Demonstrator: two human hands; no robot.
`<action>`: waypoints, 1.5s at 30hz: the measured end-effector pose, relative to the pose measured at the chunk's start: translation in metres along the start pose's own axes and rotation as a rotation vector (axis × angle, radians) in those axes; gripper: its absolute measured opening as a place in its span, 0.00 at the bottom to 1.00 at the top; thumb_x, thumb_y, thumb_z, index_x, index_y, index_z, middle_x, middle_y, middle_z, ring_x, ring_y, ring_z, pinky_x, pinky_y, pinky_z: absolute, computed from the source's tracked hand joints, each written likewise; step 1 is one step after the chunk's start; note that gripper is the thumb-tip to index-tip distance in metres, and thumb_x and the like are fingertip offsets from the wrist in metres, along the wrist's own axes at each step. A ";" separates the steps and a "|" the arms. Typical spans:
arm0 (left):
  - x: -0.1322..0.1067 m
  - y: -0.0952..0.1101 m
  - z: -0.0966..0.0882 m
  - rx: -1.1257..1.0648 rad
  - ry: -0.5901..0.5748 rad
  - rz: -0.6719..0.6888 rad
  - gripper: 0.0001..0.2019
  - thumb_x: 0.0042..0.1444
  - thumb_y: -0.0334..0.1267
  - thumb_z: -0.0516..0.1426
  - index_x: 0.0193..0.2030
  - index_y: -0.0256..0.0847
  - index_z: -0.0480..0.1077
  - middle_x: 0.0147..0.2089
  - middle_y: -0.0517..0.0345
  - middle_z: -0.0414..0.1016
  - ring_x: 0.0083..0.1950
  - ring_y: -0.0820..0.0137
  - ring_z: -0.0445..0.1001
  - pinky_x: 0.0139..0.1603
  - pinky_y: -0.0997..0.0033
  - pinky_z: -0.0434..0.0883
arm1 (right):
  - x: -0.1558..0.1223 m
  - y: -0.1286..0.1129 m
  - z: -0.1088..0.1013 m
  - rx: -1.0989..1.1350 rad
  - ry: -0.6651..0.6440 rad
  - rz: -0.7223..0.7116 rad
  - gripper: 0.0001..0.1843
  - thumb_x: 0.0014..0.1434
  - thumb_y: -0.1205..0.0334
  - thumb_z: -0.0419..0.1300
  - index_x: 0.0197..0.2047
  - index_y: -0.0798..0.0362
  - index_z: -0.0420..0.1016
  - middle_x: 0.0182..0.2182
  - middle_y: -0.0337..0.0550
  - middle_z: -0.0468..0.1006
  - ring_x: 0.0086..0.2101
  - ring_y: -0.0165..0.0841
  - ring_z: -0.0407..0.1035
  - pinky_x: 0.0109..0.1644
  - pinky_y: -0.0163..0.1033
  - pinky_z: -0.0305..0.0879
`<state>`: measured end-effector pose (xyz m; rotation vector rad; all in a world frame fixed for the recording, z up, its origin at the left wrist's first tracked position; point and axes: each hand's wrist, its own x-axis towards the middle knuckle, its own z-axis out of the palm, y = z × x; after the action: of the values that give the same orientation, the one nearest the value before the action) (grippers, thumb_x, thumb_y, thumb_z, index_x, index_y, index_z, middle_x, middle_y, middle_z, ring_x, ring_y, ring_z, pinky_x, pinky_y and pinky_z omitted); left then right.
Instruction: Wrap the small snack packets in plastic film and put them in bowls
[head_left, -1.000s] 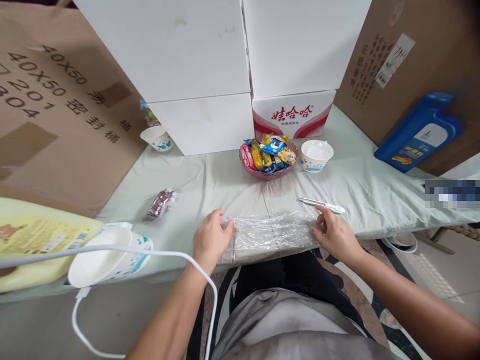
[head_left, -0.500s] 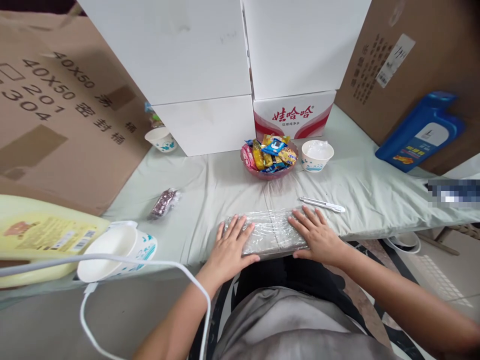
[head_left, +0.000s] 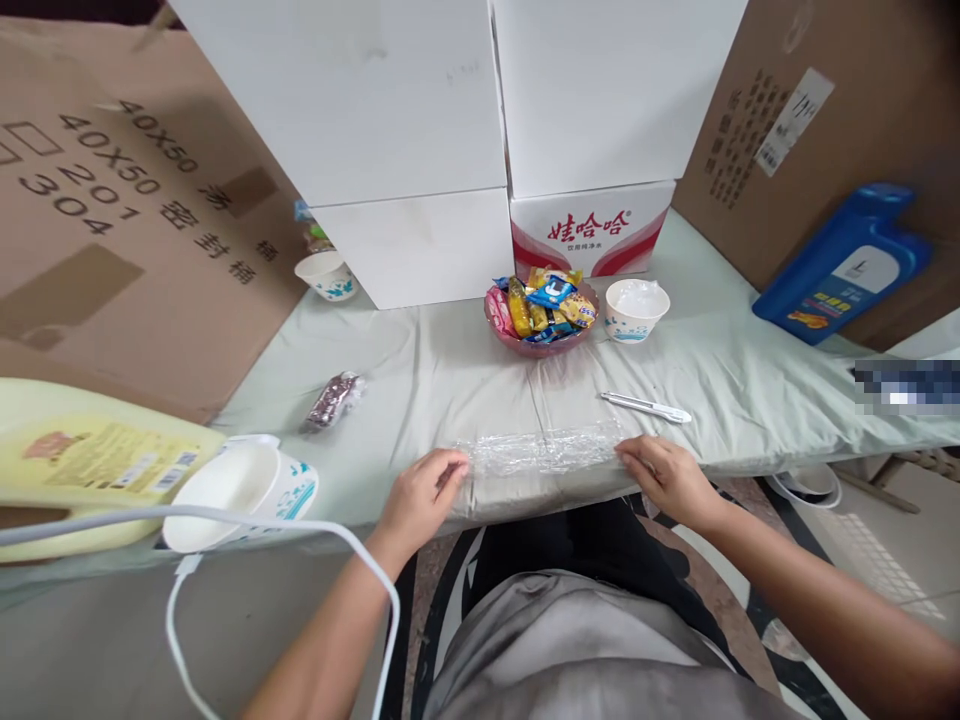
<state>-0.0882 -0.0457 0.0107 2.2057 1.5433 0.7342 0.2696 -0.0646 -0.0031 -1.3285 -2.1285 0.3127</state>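
Observation:
A crinkled strip of clear plastic film (head_left: 544, 449) lies across the cloth near the front edge. My left hand (head_left: 421, 498) pinches its left end between thumb and fingers. At the opposite end, my right hand (head_left: 667, 478) grips the film's right corner the same way. Just beyond the strip rests a white pen (head_left: 646, 407). Behind that stands a pink glass bowl (head_left: 544, 347) heaped with wrapped snacks (head_left: 551, 293), beside a paper cup (head_left: 637, 312) with clear plastic in it.
A wrapped dark snack (head_left: 330, 402) lies at left, near a large paper cup (head_left: 292, 487) and yellow jug (head_left: 97, 440). A white cable (head_left: 330, 526) loops over my left forearm. White boxes (head_left: 420, 250) stand behind; a blue bottle (head_left: 844, 265) leans right.
Both hands went from lying flat with spread fingers on the plastic film to pinching its two ends. The film is now narrower from front to back, its near edge farther from me.

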 end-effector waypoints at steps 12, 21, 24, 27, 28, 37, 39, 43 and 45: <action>0.020 0.027 0.014 0.451 0.342 -0.081 0.14 0.60 0.38 0.53 0.51 0.37 0.71 0.47 0.43 0.71 0.51 0.54 0.70 0.52 0.56 0.69 | 0.027 0.011 0.013 -0.305 -0.014 0.149 0.13 0.61 0.55 0.57 0.45 0.52 0.74 0.39 0.50 0.72 0.43 0.45 0.68 0.50 0.50 0.66; 0.010 0.084 0.095 0.281 -0.131 0.235 0.34 0.57 0.55 0.57 0.68 0.47 0.57 0.72 0.43 0.53 0.72 0.41 0.46 0.66 0.30 0.49 | -0.006 -0.014 0.000 0.113 -0.052 0.422 0.09 0.63 0.53 0.52 0.37 0.50 0.66 0.24 0.38 0.70 0.25 0.34 0.65 0.30 0.40 0.62; 0.009 0.080 0.095 0.214 -0.237 0.358 0.33 0.58 0.52 0.58 0.68 0.47 0.56 0.73 0.45 0.51 0.74 0.45 0.43 0.68 0.31 0.44 | -0.024 -0.026 -0.014 0.435 -0.103 0.554 0.16 0.62 0.49 0.53 0.48 0.50 0.65 0.20 0.32 0.67 0.20 0.30 0.62 0.24 0.36 0.59; 0.012 0.074 0.084 0.090 -0.329 0.496 0.31 0.60 0.44 0.57 0.69 0.47 0.53 0.71 0.49 0.56 0.74 0.53 0.45 0.71 0.38 0.43 | -0.021 -0.040 -0.030 0.674 -0.210 0.530 0.22 0.61 0.46 0.56 0.53 0.51 0.67 0.21 0.34 0.69 0.22 0.29 0.64 0.25 0.35 0.63; 0.013 0.073 0.081 0.053 -0.350 0.517 0.31 0.60 0.43 0.57 0.69 0.48 0.53 0.71 0.50 0.57 0.74 0.55 0.44 0.71 0.39 0.44 | -0.014 -0.044 -0.034 0.713 -0.241 0.518 0.22 0.60 0.45 0.57 0.51 0.51 0.70 0.23 0.36 0.71 0.22 0.28 0.65 0.26 0.35 0.64; 0.020 0.072 0.079 -0.128 -0.235 0.334 0.36 0.53 0.39 0.61 0.68 0.43 0.53 0.69 0.42 0.55 0.73 0.50 0.47 0.70 0.41 0.56 | 0.103 -0.045 0.007 0.998 -0.396 0.580 0.23 0.60 0.50 0.58 0.55 0.54 0.69 0.45 0.51 0.78 0.38 0.35 0.76 0.31 0.35 0.71; 0.021 0.072 0.080 -0.131 -0.233 0.300 0.31 0.54 0.38 0.61 0.64 0.42 0.58 0.66 0.41 0.59 0.72 0.50 0.51 0.68 0.42 0.58 | 0.118 -0.041 0.024 1.028 -0.442 0.645 0.26 0.61 0.53 0.58 0.59 0.52 0.64 0.51 0.53 0.76 0.35 0.33 0.75 0.28 0.34 0.70; 0.022 0.074 0.081 -0.100 -0.228 0.273 0.24 0.54 0.37 0.61 0.57 0.37 0.64 0.60 0.40 0.65 0.68 0.51 0.58 0.67 0.46 0.62 | 0.124 -0.034 0.048 1.071 -0.478 0.713 0.27 0.61 0.54 0.57 0.63 0.49 0.60 0.55 0.50 0.74 0.30 0.28 0.72 0.23 0.30 0.65; 0.022 0.074 0.083 -0.094 -0.204 0.280 0.23 0.54 0.36 0.60 0.57 0.36 0.64 0.59 0.40 0.65 0.67 0.51 0.59 0.68 0.47 0.61 | 0.119 -0.031 0.054 1.092 -0.440 0.703 0.27 0.62 0.53 0.56 0.63 0.48 0.60 0.55 0.49 0.73 0.31 0.28 0.72 0.23 0.31 0.66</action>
<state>0.0234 -0.0497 -0.0103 2.3688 1.0950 0.6215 0.1769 0.0316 0.0129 -1.2629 -1.2309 1.8609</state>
